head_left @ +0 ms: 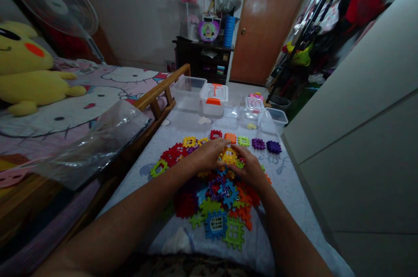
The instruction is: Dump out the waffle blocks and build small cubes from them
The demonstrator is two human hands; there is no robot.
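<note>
A heap of coloured plastic interlocking tiles (218, 207) lies on a grey sheet in front of me. My left hand (205, 155) and my right hand (250, 168) meet over the far side of the heap. Both are curled round a yellow-orange tile piece (229, 155) held between them. A row of single tiles runs just beyond the hands: yellow (189, 141), red (215, 134), orange (230, 137), green (243, 140) and two purple ones (266, 145). A red cluster (172, 153) and a green tile (159, 168) lie to the left.
Several clear plastic boxes (188, 92) and one with an orange latch (214, 98) stand at the far end of the sheet. A wooden bed frame (156, 98) with a yellow plush toy (29, 72) borders the left. A pale cabinet wall (359, 137) borders the right. A fan (55, 2) stands behind.
</note>
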